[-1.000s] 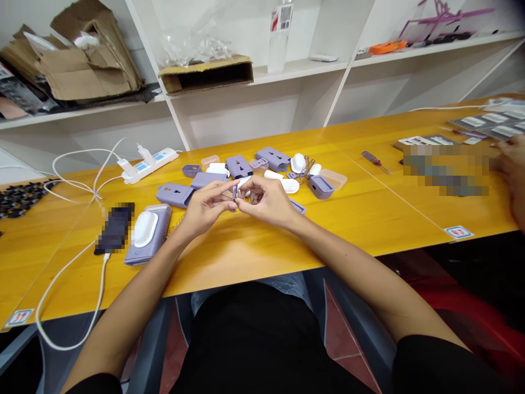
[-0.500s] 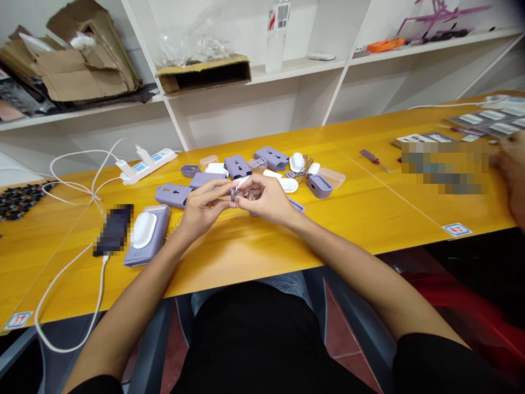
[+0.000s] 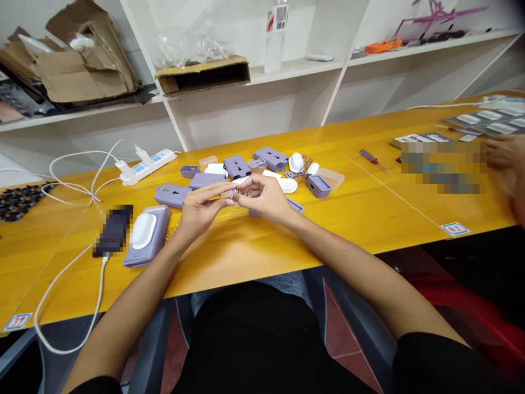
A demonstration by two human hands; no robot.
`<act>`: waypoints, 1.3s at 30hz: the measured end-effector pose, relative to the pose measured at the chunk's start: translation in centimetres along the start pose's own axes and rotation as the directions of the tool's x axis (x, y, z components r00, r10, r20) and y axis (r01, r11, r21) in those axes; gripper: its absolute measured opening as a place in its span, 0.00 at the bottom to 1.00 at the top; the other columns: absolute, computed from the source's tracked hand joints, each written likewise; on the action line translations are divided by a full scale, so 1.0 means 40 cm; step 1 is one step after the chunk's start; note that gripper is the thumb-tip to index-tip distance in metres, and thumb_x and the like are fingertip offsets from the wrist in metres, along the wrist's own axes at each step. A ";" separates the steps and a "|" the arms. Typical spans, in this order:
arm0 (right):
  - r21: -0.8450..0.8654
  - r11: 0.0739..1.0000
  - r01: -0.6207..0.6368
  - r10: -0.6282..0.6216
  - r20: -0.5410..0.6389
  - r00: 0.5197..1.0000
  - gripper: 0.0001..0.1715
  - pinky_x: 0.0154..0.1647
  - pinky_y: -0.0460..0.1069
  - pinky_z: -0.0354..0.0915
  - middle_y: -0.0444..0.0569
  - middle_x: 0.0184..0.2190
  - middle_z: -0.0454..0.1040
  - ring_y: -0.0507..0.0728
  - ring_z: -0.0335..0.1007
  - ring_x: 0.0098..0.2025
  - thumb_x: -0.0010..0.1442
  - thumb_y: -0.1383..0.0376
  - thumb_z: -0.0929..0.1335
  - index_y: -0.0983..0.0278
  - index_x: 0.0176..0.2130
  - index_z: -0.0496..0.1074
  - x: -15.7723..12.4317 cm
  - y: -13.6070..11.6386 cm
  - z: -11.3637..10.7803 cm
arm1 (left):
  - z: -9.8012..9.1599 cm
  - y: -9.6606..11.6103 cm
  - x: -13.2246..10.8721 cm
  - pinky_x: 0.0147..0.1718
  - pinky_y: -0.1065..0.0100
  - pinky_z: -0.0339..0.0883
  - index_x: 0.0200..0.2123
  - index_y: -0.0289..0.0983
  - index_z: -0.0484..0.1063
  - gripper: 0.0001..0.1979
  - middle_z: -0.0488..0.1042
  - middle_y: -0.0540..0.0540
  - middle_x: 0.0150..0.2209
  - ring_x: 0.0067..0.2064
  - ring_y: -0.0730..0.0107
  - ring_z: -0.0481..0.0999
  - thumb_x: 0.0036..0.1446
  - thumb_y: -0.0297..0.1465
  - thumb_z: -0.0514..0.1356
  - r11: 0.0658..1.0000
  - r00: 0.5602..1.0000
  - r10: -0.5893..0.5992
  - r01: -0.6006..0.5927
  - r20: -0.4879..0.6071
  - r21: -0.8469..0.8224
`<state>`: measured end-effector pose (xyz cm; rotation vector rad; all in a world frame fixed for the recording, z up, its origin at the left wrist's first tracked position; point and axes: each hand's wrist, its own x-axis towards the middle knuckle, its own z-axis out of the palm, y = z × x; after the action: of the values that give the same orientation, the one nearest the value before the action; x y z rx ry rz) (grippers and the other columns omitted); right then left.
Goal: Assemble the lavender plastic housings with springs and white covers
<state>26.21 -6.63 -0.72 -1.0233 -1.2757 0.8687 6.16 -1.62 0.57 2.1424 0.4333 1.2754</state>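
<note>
My left hand (image 3: 202,207) and my right hand (image 3: 264,197) meet above the yellow table (image 3: 254,246), fingertips pinched together on a small purple part with a metal spring (image 3: 238,193). Both hands are closed on it. Behind them lie several purple plastic housings (image 3: 237,166) and white oval covers (image 3: 296,162). A flat purple piece (image 3: 296,205) lies under my right wrist. A larger purple unit with a white oval top (image 3: 146,234) rests left of my left hand, with a loose coil spring (image 3: 175,225) beside it.
A phone (image 3: 113,230) on a white cable lies at the left, near a white power strip (image 3: 148,161). A red-handled screwdriver (image 3: 372,159) lies to the right. Another person's hand (image 3: 506,164) is at the right edge. White shelves (image 3: 295,68) stand behind the table.
My hands have stayed together on the small part, with slight finger shifts. The other person's hand at the right edge has moved a little and is blurred.
</note>
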 end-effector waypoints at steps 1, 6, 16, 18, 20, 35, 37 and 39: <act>0.000 1.000 -0.007 0.007 0.000 1.000 0.22 0.33 0.49 0.71 0.46 0.30 0.81 0.53 0.76 0.31 0.45 0.56 0.83 0.62 0.35 0.75 0.000 0.000 0.000 | 0.000 0.000 0.000 0.57 0.56 0.82 0.51 0.44 0.89 0.13 0.89 0.42 0.51 0.53 0.56 0.88 0.63 0.37 0.75 1.000 1.000 -0.007 0.007 -0.002 0.001; 0.047 0.997 -0.064 0.064 0.016 0.998 0.23 0.29 0.48 0.69 0.45 0.30 0.81 0.54 0.75 0.31 0.43 0.56 0.83 0.61 0.33 0.75 0.000 -0.008 0.004 | 0.003 -0.002 0.000 0.51 0.60 0.83 0.51 0.43 0.89 0.14 0.88 0.41 0.49 0.51 0.57 0.87 0.63 0.38 0.75 1.000 1.000 0.008 -0.008 -0.014 0.019; 0.114 0.981 -0.155 0.152 0.036 0.988 0.19 0.21 0.45 0.58 0.43 0.27 0.77 0.50 0.65 0.24 0.46 0.58 0.80 0.62 0.34 0.74 -0.003 -0.009 0.008 | -0.001 -0.008 -0.001 0.54 0.58 0.81 0.52 0.43 0.88 0.15 0.87 0.40 0.51 0.54 0.57 0.86 0.62 0.36 0.76 1.000 1.000 0.015 -0.014 0.008 -0.009; 0.081 0.991 -0.103 0.101 0.027 0.995 0.18 0.24 0.46 0.60 0.44 0.29 0.78 0.51 0.68 0.26 0.46 0.59 0.79 0.62 0.34 0.74 -0.002 -0.007 0.008 | 0.000 -0.011 0.001 0.57 0.55 0.80 0.50 0.43 0.88 0.15 0.87 0.39 0.51 0.56 0.55 0.85 0.60 0.37 0.77 0.998 1.000 -0.014 0.015 0.006 -0.056; 0.049 0.998 -0.051 0.049 0.040 0.998 0.17 0.25 0.46 0.62 0.44 0.30 0.79 0.51 0.68 0.26 0.46 0.59 0.79 0.61 0.34 0.73 -0.002 -0.006 0.008 | 0.001 -0.014 0.004 0.61 0.52 0.78 0.48 0.43 0.88 0.15 0.87 0.39 0.52 0.57 0.53 0.85 0.57 0.37 0.79 0.994 0.999 -0.038 0.038 0.004 -0.107; -0.128 0.972 0.196 -0.178 0.142 0.974 0.16 0.28 0.47 0.61 0.47 0.38 0.82 0.50 0.66 0.26 0.57 0.57 0.78 0.60 0.41 0.73 -0.015 -0.002 -0.009 | -0.006 -0.018 0.009 0.65 0.46 0.76 0.41 0.38 0.85 0.19 0.85 0.38 0.54 0.60 0.52 0.84 0.47 0.33 0.84 0.907 0.969 -0.243 0.244 0.047 -0.345; -0.132 0.972 0.193 -0.174 0.143 0.974 0.16 0.28 0.47 0.61 0.46 0.37 0.81 0.50 0.66 0.26 0.58 0.57 0.78 0.60 0.41 0.73 -0.016 -0.001 -0.009 | -0.006 -0.020 0.009 0.66 0.46 0.76 0.40 0.38 0.84 0.19 0.85 0.37 0.55 0.60 0.52 0.84 0.46 0.33 0.84 0.904 0.967 -0.248 0.250 0.052 -0.348; -0.136 0.971 0.197 -0.177 0.148 0.973 0.16 0.28 0.47 0.60 0.44 0.34 0.79 0.50 0.65 0.26 0.58 0.57 0.77 0.60 0.41 0.73 -0.016 0.001 -0.008 | -0.008 -0.022 0.008 0.63 0.47 0.78 0.40 0.38 0.83 0.20 0.85 0.37 0.55 0.61 0.52 0.84 0.46 0.32 0.84 0.894 0.964 -0.259 0.262 0.058 -0.364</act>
<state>26.47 -7.28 -0.96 -0.9550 -1.5455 0.7138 6.05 -0.67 0.34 1.7087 0.4235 1.0956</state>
